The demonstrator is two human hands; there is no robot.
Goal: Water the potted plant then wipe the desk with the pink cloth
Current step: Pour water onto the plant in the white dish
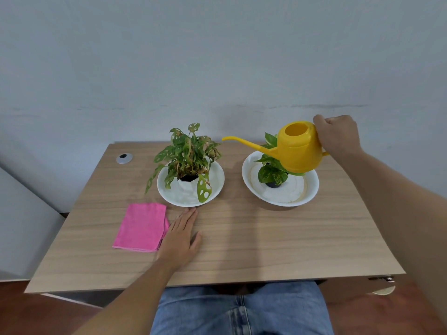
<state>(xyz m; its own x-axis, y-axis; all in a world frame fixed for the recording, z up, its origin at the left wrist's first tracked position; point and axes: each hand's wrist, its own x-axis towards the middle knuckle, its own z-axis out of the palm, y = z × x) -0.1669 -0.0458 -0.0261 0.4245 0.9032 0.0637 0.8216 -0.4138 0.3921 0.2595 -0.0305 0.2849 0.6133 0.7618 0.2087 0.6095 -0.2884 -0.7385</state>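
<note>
Likely an office or home study, wooden desk (242,238) with cable grommet (124,158), plain grey wall (217,56)

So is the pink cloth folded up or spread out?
Folded. The pink cloth lies as a neat rectangle on the desk, with stacked layers showing along its right edge.

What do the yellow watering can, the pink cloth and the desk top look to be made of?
The yellow watering can looks like moulded plastic: even colour, smooth, faintly glossy. The pink cloth seems to be microfibre or similar soft fabric: matte, fine nap, folded in layers. The desk looks like wood-grain laminate rather than solid wood, with a flat, regular, matte grain, though that is uncertain.
</note>
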